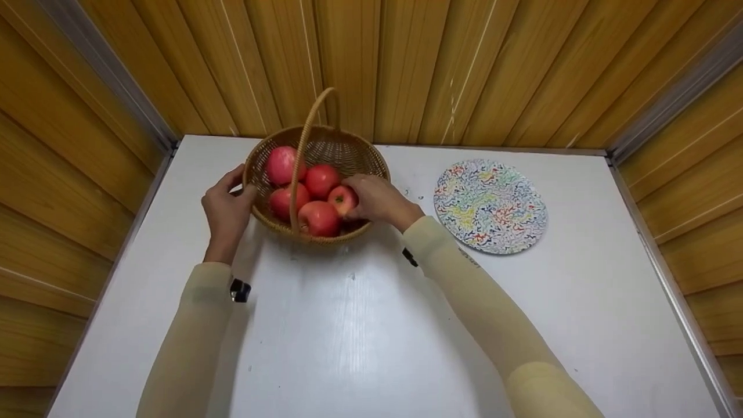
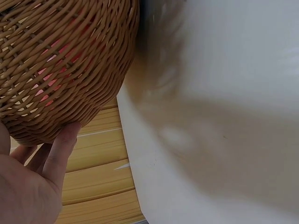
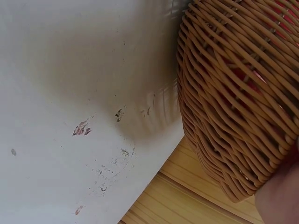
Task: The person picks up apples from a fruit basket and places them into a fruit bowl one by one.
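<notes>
Evidently, we steady with one hand and work with the other: our left grip (image 1: 225, 210) is bent about the left side of the basket (image 1: 355, 154), thumb by the rim and fingers against the outer wicker, probably so that it cannot slide or tip. Our right grip (image 1: 381, 200) reaches in from the opposite side, thumb and fingers drawn in around the rightmost apple (image 1: 341, 199), spread only as wide as the fruit. That apple is within the basket, beside its neighbours; whether it bears any weight there, we cannot tell. Four other apples (image 1: 320, 219) sit together, likely held in their cluster by the curved wall. The handle (image 1: 301, 152) arches over them, and we come in to its right, which seems the freer way. Our mat (image 1: 490, 206) lies flat on the counter (image 1: 348, 331), right of the basket and apart from it, within easy reach.
</notes>
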### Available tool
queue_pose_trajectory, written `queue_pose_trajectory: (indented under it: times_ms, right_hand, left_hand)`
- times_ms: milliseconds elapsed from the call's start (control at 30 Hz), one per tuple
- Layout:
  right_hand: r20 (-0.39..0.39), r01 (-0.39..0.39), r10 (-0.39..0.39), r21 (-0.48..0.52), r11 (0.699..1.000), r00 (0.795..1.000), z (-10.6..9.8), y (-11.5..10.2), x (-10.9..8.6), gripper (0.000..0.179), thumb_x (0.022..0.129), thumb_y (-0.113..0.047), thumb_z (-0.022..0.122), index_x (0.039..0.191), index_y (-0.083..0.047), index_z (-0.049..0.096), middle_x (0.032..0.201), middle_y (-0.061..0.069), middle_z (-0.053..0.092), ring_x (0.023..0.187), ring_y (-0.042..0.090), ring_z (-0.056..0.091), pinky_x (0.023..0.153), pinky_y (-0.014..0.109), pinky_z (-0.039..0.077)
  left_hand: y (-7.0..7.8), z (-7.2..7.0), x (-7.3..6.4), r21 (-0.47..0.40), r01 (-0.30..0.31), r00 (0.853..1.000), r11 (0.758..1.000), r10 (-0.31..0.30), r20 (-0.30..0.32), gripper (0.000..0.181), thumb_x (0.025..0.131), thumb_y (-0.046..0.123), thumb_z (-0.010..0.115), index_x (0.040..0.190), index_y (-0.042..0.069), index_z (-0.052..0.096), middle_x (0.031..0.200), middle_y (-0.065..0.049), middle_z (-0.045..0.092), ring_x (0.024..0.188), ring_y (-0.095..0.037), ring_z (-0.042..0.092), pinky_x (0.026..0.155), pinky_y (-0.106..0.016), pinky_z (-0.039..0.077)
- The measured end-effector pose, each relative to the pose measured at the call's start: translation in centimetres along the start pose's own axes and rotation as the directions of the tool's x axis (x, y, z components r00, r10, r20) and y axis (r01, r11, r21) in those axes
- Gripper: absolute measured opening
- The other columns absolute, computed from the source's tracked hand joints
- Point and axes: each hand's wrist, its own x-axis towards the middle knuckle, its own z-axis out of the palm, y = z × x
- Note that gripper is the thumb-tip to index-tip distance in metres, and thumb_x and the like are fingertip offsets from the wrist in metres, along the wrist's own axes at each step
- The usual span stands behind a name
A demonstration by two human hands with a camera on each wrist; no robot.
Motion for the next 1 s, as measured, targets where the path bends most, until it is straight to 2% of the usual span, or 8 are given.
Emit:
queue_pose_trajectory:
  times_ms: [367,533,733,967,1000]
  right_hand:
    - [-0.006,0.007,-0.007,-0.043,0.999,1.000,0.18,0.16,-0.05,0.067,0.087,-0.027,0.088,0.142,0.000,0.062,0.131,0.014,0.062,0.123,0.029,0.058,0.107,0.041,0.050]
    - [-0.044,0.035,-0.039,-0.081,0.996,0.998,0.21,0.27,-0.25,0.066,0.084,-0.030,0.086,0.139,0.000,0.066,0.128,0.015,0.061,0.117,0.030,0.059,0.101,0.043,0.053]
    - [-0.066,0.026,-0.033,-0.104,0.994,0.997,0.24,0.37,-0.55,0.067,0.084,-0.033,0.086,0.138,0.001,0.064,0.130,0.016,0.058,0.111,0.031,0.063,0.096,0.045,0.057]
    - [-0.087,0.051,-0.054,-0.043,0.998,0.995,0.09,0.58,-0.53,0.071,0.086,-0.030,0.086,0.142,0.003,0.060,0.134,0.017,0.056,0.116,0.032,0.061,0.101,0.044,0.055]
    - [-0.105,0.056,-0.058,-0.021,0.998,0.993,0.06,0.63,-0.56,0.064,0.088,-0.027,0.085,0.139,0.003,0.062,0.132,0.018,0.058,0.115,0.032,0.062,0.101,0.044,0.055]
  left_hand:
    - [-0.28,0.01,-0.04,-0.003,-0.016,1.000,1.000,0.016,-0.008,0.045,0.099,0.007,0.068,0.145,0.008,0.067,0.136,-0.011,0.071,0.120,-0.021,0.070,0.098,-0.033,0.059]
    - [-0.19,0.01,-0.05,0.004,-0.011,1.000,1.000,0.011,-0.012,0.046,0.099,0.008,0.067,0.145,0.008,0.067,0.136,-0.012,0.071,0.118,-0.024,0.070,0.097,-0.035,0.059]
    - [-0.11,0.10,-0.16,0.006,0.003,1.000,1.000,-0.003,-0.010,0.046,0.100,0.010,0.068,0.145,0.008,0.067,0.137,-0.011,0.070,0.119,-0.025,0.070,0.098,-0.035,0.059]
    - [-0.27,0.00,-0.11,-0.005,-0.001,1.000,1.000,0.001,-0.010,0.046,0.100,0.009,0.068,0.145,0.008,0.067,0.138,-0.010,0.070,0.121,-0.021,0.069,0.099,-0.033,0.058]
    - [-0.29,-0.03,-0.11,-0.006,-0.001,1.000,1.000,0.001,-0.008,0.046,0.100,0.010,0.068,0.146,0.008,0.067,0.138,-0.010,0.070,0.122,-0.021,0.069,0.099,-0.033,0.058]
